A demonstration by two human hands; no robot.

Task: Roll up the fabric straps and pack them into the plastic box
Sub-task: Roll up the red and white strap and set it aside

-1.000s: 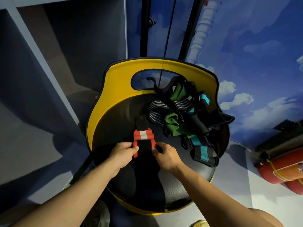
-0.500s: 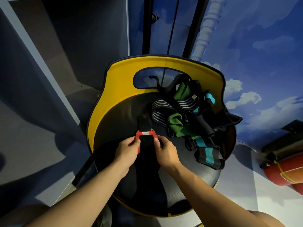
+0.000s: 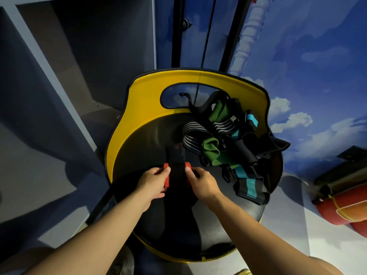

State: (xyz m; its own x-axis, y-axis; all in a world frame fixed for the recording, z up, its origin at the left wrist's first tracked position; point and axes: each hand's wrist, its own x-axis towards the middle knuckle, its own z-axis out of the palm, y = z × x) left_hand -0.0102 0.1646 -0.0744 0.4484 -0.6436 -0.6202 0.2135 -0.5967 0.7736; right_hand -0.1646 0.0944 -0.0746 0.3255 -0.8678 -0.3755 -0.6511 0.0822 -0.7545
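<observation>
**Red-edged strap half rolled on the chair seat**

Head view: both hands work at the middle of a black seat (image 3: 214, 231) with a yellow backrest (image 3: 143, 100). The left hand (image 3: 153, 181) and the right hand (image 3: 202, 180) each pinch one end of a small roll of red-and-black strap (image 3: 176, 173) — fingers and thumbs curled round its red edges, which show just beside the fingertips. From the roll a dark tail of the same strap runs away from the person, lying flat on the seat toward the backrest.

To the right of that tail, near but apart from it, lies a loose heap of unrolled straps (image 3: 228, 139): black with white stripes, green, and black with teal bands. One teal-banded piece hangs toward the seat's right edge. A red cylinder (image 3: 345, 211) lies on the floor at the far right. No plastic box can be seen in this view.

The step in hand looks like the rolling of the first strap, with the heap not yet begun and nothing packed, so the task is probably early. The next move calls for turning the roll forward along the flat tail with even pressure from both sides — otherwise the coil may skew or loosen — and then for finding the box, wherever it stands.
</observation>
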